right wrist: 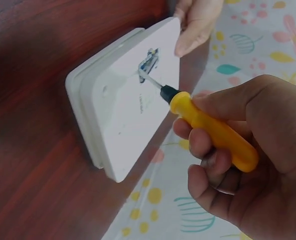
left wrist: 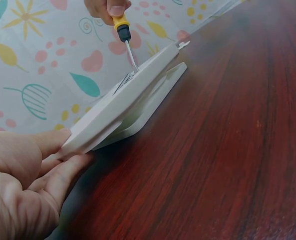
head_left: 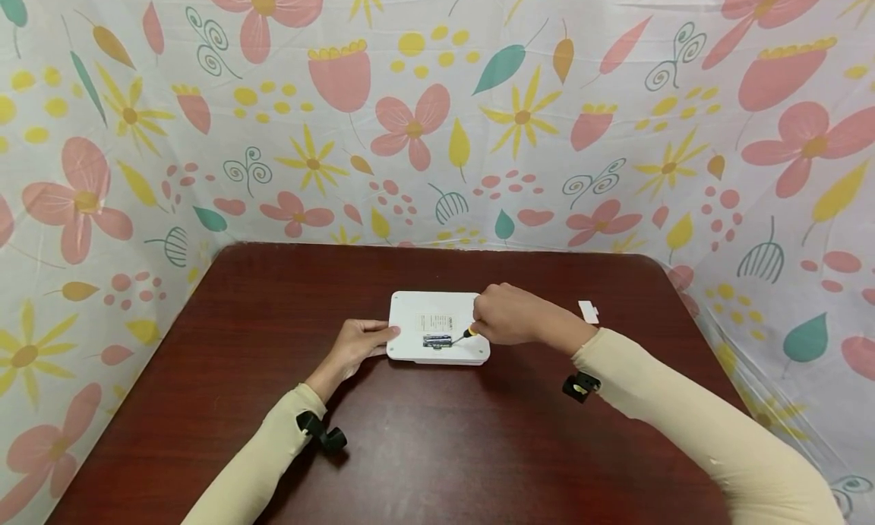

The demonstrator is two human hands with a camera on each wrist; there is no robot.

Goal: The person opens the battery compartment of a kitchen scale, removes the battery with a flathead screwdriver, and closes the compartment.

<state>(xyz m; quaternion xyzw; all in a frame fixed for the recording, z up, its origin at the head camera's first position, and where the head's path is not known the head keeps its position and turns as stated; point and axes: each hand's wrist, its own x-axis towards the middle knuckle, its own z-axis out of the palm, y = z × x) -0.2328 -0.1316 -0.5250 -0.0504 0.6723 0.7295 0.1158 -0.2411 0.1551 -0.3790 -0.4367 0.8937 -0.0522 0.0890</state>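
A flat white device (head_left: 406, 308) with a printed label lies on the table, its uncovered battery compartment (head_left: 437, 341) facing up. In the left wrist view, the white body (left wrist: 105, 115) has two layers with a gap between them. My left hand (head_left: 357, 346) pinches its left edge, thumb on top and fingers underneath. In my right hand (head_left: 513, 316) is a screwdriver (right wrist: 215, 132) with a yellow handle and black collar. The metal tip reaches into the compartment, at the end of a battery, as the right wrist view shows.
A small white battery cover (head_left: 587, 311) lies on the dark wooden table (head_left: 287, 297) to the right, beyond my right forearm. Floral-patterned cloth (head_left: 410, 183) hangs behind the table and along both sides. Each sleeve carries a black wrist camera mount (head_left: 581, 387).
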